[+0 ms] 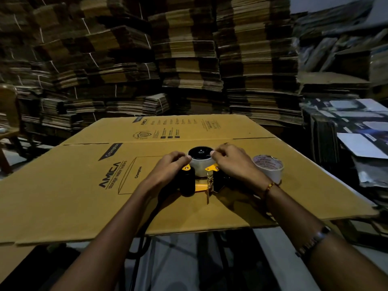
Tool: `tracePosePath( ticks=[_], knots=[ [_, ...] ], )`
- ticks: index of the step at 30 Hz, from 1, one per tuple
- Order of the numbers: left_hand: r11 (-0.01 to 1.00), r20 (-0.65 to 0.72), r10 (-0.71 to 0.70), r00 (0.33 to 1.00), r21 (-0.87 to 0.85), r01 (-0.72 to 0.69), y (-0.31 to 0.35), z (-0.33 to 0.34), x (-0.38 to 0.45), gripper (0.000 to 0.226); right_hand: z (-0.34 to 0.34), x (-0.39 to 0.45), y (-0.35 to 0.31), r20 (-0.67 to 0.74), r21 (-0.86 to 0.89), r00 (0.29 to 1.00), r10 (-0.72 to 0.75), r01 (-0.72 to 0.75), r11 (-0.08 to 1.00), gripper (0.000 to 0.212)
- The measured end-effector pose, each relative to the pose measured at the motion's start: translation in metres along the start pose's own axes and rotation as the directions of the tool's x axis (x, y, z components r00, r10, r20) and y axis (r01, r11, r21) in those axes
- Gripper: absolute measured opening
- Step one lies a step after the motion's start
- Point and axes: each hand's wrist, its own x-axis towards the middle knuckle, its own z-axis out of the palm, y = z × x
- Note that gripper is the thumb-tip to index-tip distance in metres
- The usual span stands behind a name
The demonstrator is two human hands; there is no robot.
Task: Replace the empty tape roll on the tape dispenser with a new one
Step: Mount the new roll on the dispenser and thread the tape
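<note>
- Your left hand and right hand both pinch the pale tape roll on the yellow-and-black metal tape dispenser, between your hands.
- Press evenly; keep it square on the black hub.

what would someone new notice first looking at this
Most likely the two hands at the centre: the left hand and right hand pinch opposite sides of a tape roll seated on a yellow-and-black tape dispenser, which lies on a flattened cardboard box. Just right of the right hand stands a second tape roll, and bundled cardboard stacks fill the background.
</note>
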Motion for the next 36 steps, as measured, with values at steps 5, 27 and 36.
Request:
tracePosePath(
  ticks=[5,27,36],
  knots=[
    [0.992,-0.097,0.049,0.994,0.119,-0.037,0.003,0.002,-0.012,0.043,-0.003,-0.019,-0.002,-0.059,-0.027,0.992,-0.107,0.106,0.994,0.046],
    [0.984,-0.187,0.034,0.982,0.180,0.000,0.031,0.030,-0.060,0.074,-0.011,-0.046,0.016,-0.039,-0.356,0.932,-0.361,0.325,0.876,0.023],
    [0.959,-0.189,0.052,0.981,0.284,0.004,0.019,0.021,-0.059,0.041,0.003,-0.040,0.017,0.015,-0.375,0.942,-0.336,0.317,0.872,0.028]
  ],
)
